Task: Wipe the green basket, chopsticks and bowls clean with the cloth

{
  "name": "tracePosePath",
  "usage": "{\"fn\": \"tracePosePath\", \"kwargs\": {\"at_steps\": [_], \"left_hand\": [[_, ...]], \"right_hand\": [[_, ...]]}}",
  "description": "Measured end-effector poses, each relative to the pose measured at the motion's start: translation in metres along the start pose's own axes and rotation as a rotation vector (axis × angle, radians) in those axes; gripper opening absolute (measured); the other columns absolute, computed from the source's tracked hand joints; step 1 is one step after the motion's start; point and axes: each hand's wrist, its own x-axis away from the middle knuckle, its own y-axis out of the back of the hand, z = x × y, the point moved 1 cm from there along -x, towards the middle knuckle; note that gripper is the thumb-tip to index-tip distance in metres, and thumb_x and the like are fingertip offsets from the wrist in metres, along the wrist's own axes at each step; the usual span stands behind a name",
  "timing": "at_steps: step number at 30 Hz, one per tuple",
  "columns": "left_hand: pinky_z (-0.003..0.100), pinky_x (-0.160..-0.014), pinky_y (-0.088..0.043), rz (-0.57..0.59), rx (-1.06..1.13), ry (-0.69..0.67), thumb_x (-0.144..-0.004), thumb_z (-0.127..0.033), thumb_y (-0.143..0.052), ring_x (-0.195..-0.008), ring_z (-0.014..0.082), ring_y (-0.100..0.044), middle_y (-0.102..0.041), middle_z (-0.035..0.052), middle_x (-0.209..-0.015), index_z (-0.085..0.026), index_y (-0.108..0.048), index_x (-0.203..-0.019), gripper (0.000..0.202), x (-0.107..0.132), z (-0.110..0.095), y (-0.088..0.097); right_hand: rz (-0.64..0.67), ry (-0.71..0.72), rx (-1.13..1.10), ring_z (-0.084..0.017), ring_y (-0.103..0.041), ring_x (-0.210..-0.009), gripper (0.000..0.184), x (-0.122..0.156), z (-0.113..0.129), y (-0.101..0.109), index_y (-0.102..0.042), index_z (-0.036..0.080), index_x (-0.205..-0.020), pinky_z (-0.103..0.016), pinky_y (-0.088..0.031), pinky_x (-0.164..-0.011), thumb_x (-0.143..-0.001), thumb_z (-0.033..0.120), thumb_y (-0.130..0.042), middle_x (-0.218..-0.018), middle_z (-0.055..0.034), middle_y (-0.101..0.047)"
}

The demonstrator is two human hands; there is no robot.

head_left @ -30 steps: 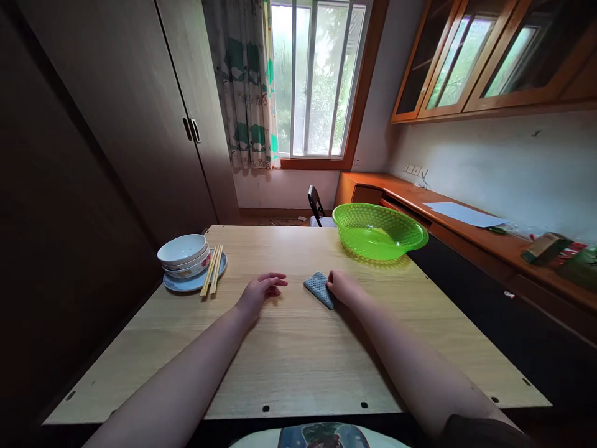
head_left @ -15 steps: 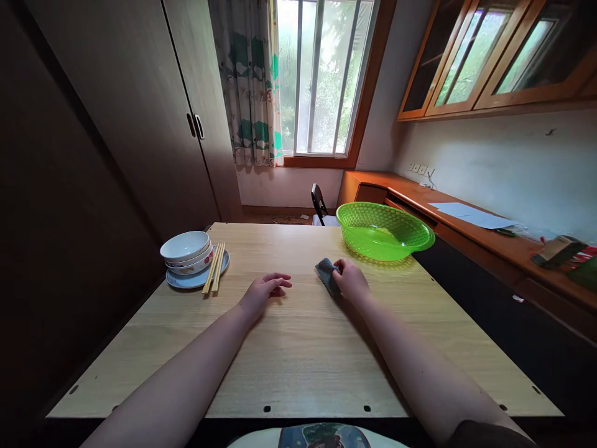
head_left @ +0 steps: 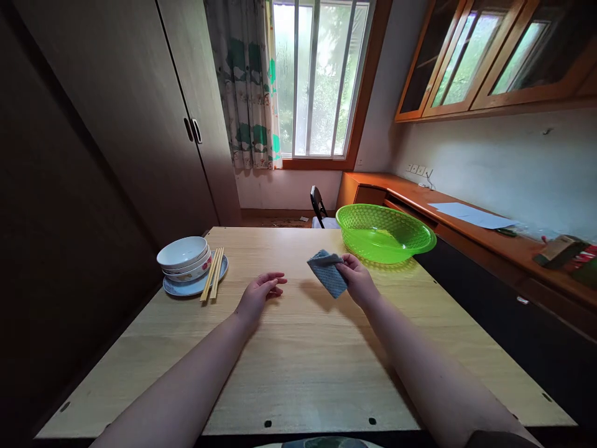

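Note:
A folded blue-grey cloth (head_left: 329, 275) is pinched at its right corner by my right hand (head_left: 360, 283). It is held just above the wooden table (head_left: 289, 361), and its shadow falls on the surface below. My left hand (head_left: 259, 295), fingers apart and holding nothing, hovers over the table to the left of the cloth. Farther left, a stack of white bowls (head_left: 183, 253) sits on a blue-rimmed plate (head_left: 186, 289). Several wooden chopsticks (head_left: 213, 275) rest across the plate's right side, their near ends over the table.
A green plastic basket (head_left: 385, 233) stands at the table's far right corner. Behind the table is a folding chair (head_left: 318, 200). An orange-brown desk (head_left: 396, 182) with white papers (head_left: 471, 214) runs along the right wall, and a tall wardrobe (head_left: 140, 112) rises at left.
My right hand has lifted the cloth off the tabletop, and more of its face now shows. My left hand has shifted slightly left. The camera view has tilted a little.

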Motion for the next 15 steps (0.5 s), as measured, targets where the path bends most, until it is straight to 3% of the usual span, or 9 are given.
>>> {"fn": "tracePosePath", "kwargs": {"at_steps": [6, 15], "left_hand": [[0.031, -0.074, -0.047, 0.028, -0.069, -0.09, -0.068, -0.028, -0.072, -0.077, 0.0176, -0.062, -0.07, 0.0107, -0.101, -0.016, -0.071, -0.095, 0.029, -0.001, 0.0, 0.0], [0.034, -0.092, -0.044, 0.246, -0.304, -0.23, -0.069, -0.021, -0.075, -0.1, 0.0214, -0.059, -0.066, 0.0087, -0.11, -0.023, -0.068, -0.11, 0.042, 0.01, 0.008, -0.01]], "right_hand": [[-0.073, 0.095, 0.117, -0.014, -0.054, -0.064, 0.03, 0.001, -0.001, 0.001, -0.057, 0.022, -0.078, -0.025, -0.042, -0.059, -0.062, 0.04, -0.075, -0.069, 0.0026, -0.061], [0.187, -0.113, -0.021, -0.01, -0.048, -0.055, 0.041, 0.014, 0.0, -0.016, -0.05, 0.022, -0.083, -0.021, -0.033, -0.051, -0.062, 0.045, -0.076, -0.065, 0.0058, -0.058]]}}
